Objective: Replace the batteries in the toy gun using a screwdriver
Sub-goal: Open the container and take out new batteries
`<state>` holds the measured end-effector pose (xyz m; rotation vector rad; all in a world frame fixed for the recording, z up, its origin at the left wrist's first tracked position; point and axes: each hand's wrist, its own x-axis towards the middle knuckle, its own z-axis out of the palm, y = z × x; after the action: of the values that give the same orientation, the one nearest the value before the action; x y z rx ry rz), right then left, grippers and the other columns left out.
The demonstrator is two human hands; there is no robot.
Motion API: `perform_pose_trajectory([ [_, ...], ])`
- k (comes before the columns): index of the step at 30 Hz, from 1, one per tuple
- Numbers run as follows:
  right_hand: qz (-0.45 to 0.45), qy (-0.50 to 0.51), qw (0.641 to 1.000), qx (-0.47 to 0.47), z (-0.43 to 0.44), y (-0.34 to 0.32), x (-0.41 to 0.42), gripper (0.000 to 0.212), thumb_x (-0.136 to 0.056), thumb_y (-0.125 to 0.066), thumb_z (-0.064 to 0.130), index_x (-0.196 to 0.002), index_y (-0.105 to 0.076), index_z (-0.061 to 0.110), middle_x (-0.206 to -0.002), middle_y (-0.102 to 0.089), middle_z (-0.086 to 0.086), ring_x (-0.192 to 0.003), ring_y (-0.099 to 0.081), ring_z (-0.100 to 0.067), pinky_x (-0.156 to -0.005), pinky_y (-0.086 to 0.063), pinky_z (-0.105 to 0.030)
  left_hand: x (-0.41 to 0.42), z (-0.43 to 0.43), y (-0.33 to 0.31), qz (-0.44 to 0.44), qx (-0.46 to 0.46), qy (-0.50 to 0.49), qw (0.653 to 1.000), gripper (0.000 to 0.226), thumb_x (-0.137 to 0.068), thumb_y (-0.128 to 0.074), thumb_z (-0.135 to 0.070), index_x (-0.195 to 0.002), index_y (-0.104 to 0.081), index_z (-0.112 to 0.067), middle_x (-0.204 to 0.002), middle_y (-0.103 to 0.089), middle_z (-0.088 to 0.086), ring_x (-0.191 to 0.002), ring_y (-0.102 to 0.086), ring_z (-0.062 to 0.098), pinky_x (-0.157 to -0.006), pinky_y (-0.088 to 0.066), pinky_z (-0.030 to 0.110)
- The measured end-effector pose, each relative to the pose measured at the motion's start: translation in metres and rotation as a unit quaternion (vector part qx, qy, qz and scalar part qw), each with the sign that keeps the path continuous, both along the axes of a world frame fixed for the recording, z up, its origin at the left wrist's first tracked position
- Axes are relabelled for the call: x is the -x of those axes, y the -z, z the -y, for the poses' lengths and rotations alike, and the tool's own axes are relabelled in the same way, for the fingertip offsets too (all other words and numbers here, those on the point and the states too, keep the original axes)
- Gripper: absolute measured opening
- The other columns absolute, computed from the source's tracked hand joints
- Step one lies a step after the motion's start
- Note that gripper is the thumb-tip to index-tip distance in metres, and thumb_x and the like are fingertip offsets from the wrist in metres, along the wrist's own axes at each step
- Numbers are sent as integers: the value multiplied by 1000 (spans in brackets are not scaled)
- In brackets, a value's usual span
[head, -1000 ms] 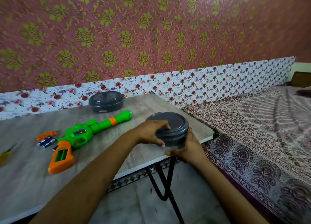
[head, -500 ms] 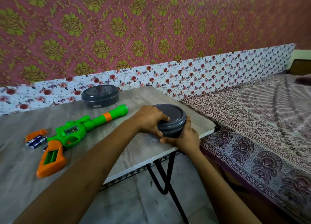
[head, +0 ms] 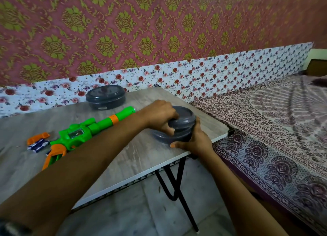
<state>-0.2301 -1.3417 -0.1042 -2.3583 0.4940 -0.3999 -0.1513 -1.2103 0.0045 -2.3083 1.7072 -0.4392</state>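
**LEGIBLE TEXT: NONE**

No word, number, brand or sign can be read. These items carry markings too small or blurred to make out:

1. Batteries (head: 38,144), in blue-and-white wrappers, near the left edge of the tabletop (head: 123,156), just beside the orange grip of the toy gun (head: 88,129). The print is illegible.
2. Round grey container (head: 106,101), at the far edge of the tabletop. A small pale label (head: 102,108) sits low on its front wall and is illegible.
3. Toy gun, clear window in the green body. Any marking in it is too small to read.
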Motion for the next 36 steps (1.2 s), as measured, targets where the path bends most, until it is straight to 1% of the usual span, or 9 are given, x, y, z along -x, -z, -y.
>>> perform_pose_trajectory([
  [6,-32,-2,999,-15,3,-2,-3,140,-52,-78,62,-147,13,15,-147,-36,-11,-131,-40,-34,-108,-35,-44,-32,-21,-36,-200,215,-65,954,32,-79,-68,-29,-104,-70,-9,-93,-70,7,-81,-60,18,-73,-47,28],
  [10,22,-46,983,-175,9,-7,-5,143,-44,-79,66,-144,16,32,-154,-21,-8,-137,-30,-33,-111,-29,-51,-65,-29,-16,-274,380,-141,872,23,-82,-71,-18,-98,-69,-3,-92,-69,10,-89,-64,25,-85,-52,38],
  [13,79,-41,971,-222,13,-11,-10,121,-61,-71,63,-147,7,29,-156,-15,-5,-139,-26,-29,-113,-27,-49,-89,-29,-2,-391,533,-173,730,27,-83,-70,-15,-106,-64,-2,-101,-67,10,-91,-62,20,-81,-52,31],
  [17,110,-6,980,-163,9,-8,-24,98,-69,-49,76,-147,-17,25,-150,-32,-5,-135,-36,-28,-109,-34,-49,-122,-15,8,-510,651,-222,516,27,-86,-66,-13,-110,-59,-4,-112,-63,15,-93,-59,22,-78,-53,28],
  [19,110,8,989,-102,10,-5,-29,80,-82,-45,66,-147,-22,24,-149,-35,-3,-134,-37,-25,-109,-32,-45,-136,-8,19,-525,674,-246,458,29,-85,-68,-11,-111,-56,-6,-117,-62,18,-93,-61,25,-73,-56,31],
  [22,126,28,989,-67,13,0,-34,68,-88,-44,56,-146,-26,24,-145,-42,-4,-130,-42,-25,-104,-34,-40,-152,6,41,-547,683,-263,407,54,-89,-62,-6,-136,-38,-14,-126,-54,15,-96,-63,25,-64,-56,28],
  [26,137,46,989,-35,10,2,-36,71,-84,-38,62,-144,-29,25,-135,-53,-4,-122,-50,-24,-99,-39,-38,-166,24,62,-568,662,-260,415,60,-93,-51,0,-143,-28,-24,-139,-42,6,-118,-51,25,-78,-53,32],
  [29,134,56,989,-23,12,3,-39,77,-76,-32,64,-143,-30,27,-127,-59,-6,-115,-54,-25,-94,-43,-38,-173,30,70,-557,638,-285,450,62,-93,-50,0,-144,-30,-27,-125,-44,0,-110,-52,22,-81,-54,33],
  [36,127,64,990,-24,13,5,-39,77,-76,-30,63,-144,-30,27,-117,-63,-11,-109,-57,-25,-92,-44,-38,-170,32,74,-421,467,-426,650,30,-83,-65,-15,-107,-62,2,-107,-66,21,-97,-65,34,-82,-55,40],
])
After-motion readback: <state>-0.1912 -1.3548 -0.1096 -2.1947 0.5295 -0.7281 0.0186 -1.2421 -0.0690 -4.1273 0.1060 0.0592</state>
